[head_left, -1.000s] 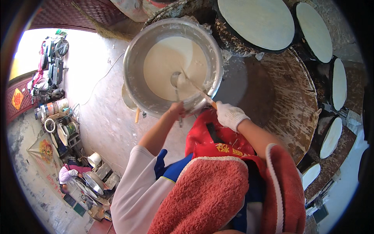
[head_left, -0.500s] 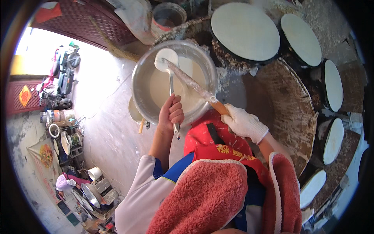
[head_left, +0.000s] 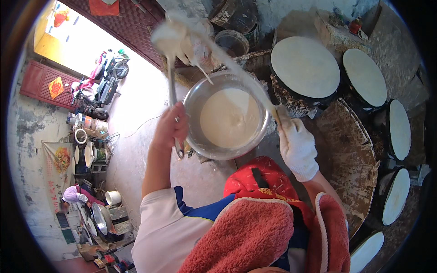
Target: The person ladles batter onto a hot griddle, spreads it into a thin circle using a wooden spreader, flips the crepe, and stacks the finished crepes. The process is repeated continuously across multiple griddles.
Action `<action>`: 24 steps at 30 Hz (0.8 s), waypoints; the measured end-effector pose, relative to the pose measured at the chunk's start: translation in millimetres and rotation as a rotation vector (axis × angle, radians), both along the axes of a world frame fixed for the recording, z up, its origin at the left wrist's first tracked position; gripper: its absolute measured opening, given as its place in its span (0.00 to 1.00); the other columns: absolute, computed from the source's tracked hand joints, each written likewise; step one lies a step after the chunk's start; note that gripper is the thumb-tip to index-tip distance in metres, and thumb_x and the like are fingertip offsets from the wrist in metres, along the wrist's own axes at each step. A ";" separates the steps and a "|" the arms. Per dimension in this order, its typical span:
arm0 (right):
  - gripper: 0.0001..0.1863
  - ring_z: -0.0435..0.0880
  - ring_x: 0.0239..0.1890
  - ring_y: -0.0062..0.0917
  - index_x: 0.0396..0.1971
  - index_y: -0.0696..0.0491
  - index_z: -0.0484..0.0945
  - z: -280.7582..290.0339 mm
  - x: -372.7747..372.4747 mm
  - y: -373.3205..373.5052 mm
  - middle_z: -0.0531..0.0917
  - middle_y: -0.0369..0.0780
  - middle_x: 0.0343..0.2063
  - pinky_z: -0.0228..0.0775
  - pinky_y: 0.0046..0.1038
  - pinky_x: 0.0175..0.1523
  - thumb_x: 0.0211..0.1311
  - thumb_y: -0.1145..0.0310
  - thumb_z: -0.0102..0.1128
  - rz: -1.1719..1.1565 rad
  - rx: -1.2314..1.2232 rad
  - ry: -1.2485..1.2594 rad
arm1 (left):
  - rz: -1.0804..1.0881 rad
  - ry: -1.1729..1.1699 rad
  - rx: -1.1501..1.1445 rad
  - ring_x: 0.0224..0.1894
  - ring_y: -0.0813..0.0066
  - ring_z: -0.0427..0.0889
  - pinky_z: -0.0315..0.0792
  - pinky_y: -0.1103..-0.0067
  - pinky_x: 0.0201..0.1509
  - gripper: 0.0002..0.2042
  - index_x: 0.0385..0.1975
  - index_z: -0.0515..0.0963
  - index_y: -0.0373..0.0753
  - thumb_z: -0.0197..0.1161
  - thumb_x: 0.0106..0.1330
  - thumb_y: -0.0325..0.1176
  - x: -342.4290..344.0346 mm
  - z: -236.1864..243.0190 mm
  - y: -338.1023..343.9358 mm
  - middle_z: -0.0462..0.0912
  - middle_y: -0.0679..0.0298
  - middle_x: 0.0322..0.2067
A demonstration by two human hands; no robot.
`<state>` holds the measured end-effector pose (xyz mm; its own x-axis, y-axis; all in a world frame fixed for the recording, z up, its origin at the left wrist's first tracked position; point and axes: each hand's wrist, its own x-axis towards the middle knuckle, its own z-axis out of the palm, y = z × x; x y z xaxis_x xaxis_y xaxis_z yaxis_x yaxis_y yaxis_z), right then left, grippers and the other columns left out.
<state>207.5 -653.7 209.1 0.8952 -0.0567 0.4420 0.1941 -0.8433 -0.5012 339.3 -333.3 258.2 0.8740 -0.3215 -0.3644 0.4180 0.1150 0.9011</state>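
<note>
The left hand (head_left: 170, 127) is bare, raised above the floor just left of the metal bowl (head_left: 193, 107), its forearm running up from the white sleeve at the lower edge. Its fingers are curled tight around the thin metal handle of 1 ladle (head_left: 169, 50), which stands almost upright; the ladle's cup, coated in white batter and blurred, sits high above the hand and up-left of the bowl.

The 1 bowl lies between the 2 hands, and white batter (head_left: 230, 117) fills most of it.

The right hand (head_left: 296, 143) wears a white glove and sits just right of the bowl's rim, its arm bent in from the lower right. Its fingers are pressed together around the lower end of 1 long batter-coated stick (head_left: 236, 73) that slants up and left across the bowl toward the ladle's cup.

Farther right, 6 round griddles (head_left: 304, 66) topped with pale sheets curve along a dark, crusted stove, the nearest just behind the gloved hand.
</note>
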 end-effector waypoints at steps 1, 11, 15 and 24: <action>0.29 0.79 0.22 0.40 0.62 0.45 0.70 -11.3 -3.3 1.0 0.75 0.43 0.28 0.74 0.36 0.27 0.60 0.73 0.61 0.012 -0.039 -0.026 | 0.049 0.219 -0.055 0.07 0.86 0.52 0.48 0.84 0.09 0.16 0.24 0.65 0.48 0.47 0.75 0.46 -8.9 -11.8 -2.1 0.54 0.77 0.10; 0.27 0.78 0.22 0.38 0.59 0.44 0.74 -74.3 -64.9 -38.2 0.77 0.43 0.27 0.73 0.36 0.27 0.56 0.71 0.65 0.009 0.198 -0.173 | -0.025 0.186 0.182 0.07 0.85 0.51 0.48 0.82 0.09 0.16 0.25 0.61 0.45 0.46 0.75 0.46 -48.7 -37.7 1.8 0.55 0.75 0.11; 0.26 0.81 0.25 0.38 0.57 0.49 0.75 -81.2 -77.0 -34.6 0.78 0.44 0.30 0.73 0.34 0.28 0.57 0.70 0.65 -0.073 0.190 -0.030 | -0.045 0.408 -0.030 0.08 0.85 0.50 0.47 0.83 0.09 0.16 0.26 0.61 0.45 0.46 0.75 0.45 -55.0 -39.1 -17.8 0.54 0.75 0.11; 0.23 0.82 0.33 0.32 0.56 0.56 0.75 -89.6 -195.3 -47.4 0.83 0.48 0.38 0.73 0.28 0.44 0.59 0.74 0.60 -0.481 0.629 -0.014 | -0.438 0.295 -0.029 0.06 0.86 0.50 0.49 0.84 0.08 0.14 0.28 0.61 0.43 0.43 0.77 0.43 -83.9 -35.7 -87.0 0.54 0.75 0.09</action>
<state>12.2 -701.2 119.4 0.7038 -0.6788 0.2097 -0.1101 -0.3957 -0.9117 255.4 -420.4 222.6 0.5169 -0.6470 -0.5605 0.6682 -0.1044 0.7367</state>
